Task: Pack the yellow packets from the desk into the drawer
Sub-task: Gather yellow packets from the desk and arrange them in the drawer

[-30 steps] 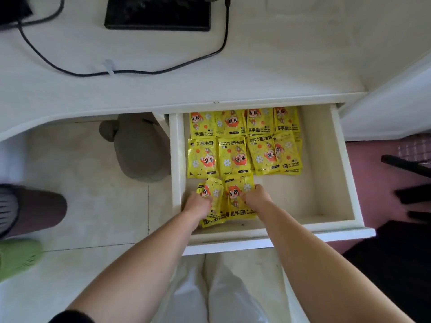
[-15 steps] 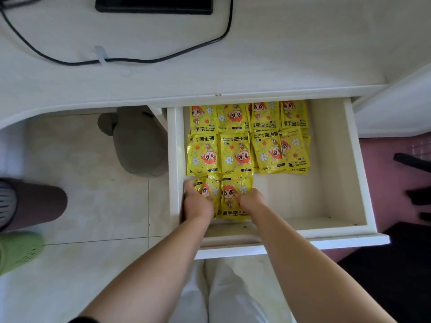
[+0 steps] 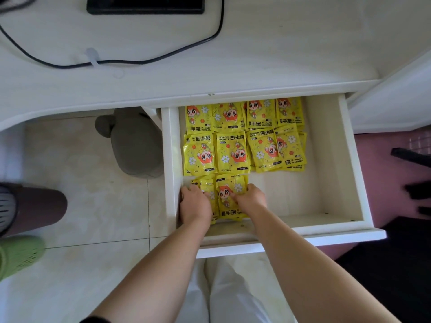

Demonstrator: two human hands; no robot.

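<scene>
Settling yellow packets (image 3: 231,188) into drawer (image 3: 349,159) front-left corner, gripped in curled left hand (image 3: 194,205), right hand (image 3: 251,199); likely needed edges flush with row behind (image 3: 231,152).

Open white drawer (image 3: 326,183) below a white tabletop (image 3: 291,50).
Yellow packets (image 3: 233,152) lie in two rows beyond the left hand (image 3: 194,203) and right hand (image 3: 251,199), two more under them; farther off, a black cable (image 3: 163,61) and dark device (image 3: 144,4) on the tabletop.
</scene>
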